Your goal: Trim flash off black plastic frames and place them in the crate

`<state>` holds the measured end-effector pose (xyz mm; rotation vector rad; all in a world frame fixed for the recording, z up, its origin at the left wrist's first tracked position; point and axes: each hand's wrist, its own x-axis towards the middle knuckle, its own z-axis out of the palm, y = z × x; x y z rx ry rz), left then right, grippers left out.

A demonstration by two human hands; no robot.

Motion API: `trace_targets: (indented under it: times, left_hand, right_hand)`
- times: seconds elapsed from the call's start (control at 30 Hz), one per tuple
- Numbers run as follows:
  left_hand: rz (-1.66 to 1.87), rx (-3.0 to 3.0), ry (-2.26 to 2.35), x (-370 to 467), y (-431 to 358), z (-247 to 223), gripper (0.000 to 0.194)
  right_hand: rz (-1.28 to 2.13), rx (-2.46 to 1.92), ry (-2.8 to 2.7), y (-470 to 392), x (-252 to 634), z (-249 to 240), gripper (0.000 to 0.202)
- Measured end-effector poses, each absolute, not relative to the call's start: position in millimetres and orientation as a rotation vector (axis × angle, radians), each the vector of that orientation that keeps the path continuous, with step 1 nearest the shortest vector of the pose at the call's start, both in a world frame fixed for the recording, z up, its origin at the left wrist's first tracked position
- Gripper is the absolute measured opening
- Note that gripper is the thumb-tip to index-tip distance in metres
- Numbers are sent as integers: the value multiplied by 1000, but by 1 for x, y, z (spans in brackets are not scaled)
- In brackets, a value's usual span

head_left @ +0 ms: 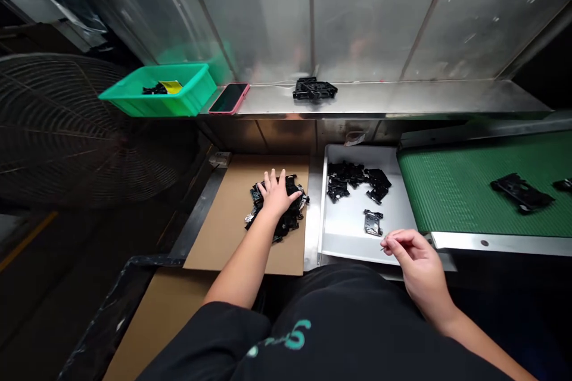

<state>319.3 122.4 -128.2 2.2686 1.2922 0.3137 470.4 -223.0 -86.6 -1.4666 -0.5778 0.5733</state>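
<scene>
Brushed-metal panels [268,18] back the counter [315,214]. The right grip [417,259] pinches a thin, unidentifiable sliver [383,247]; the left grip [276,196], splayed wide and grasping nothing, rests on a pile of black, plastic-looking parts [286,227], probably steadying it on brown cardboard [223,220]. Farther right, a shallow white tray [342,244] seemingly corrals loose black pieces [379,181].

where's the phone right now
In the head view, the phone lies left of centre on the metal shelf, just right of the green bin and left of the black parts up there.
</scene>
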Motion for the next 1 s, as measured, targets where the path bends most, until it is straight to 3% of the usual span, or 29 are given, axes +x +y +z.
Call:
trace_targets:
  times: [0.33,0.63,1.0]
  left_hand:
    - [44,2436,543,483,46,-186,41]
    - [3,2333,682,611,2,-218,46]
    - [11,1485,875,625,-9,-217,47]
  right_hand:
    - [506,-1539,-497,-252,499,-82,18]
    - [462,-1647,-323,-294,522,-92,18]
    - [445,-1680,-302,-306,546,-93,20]
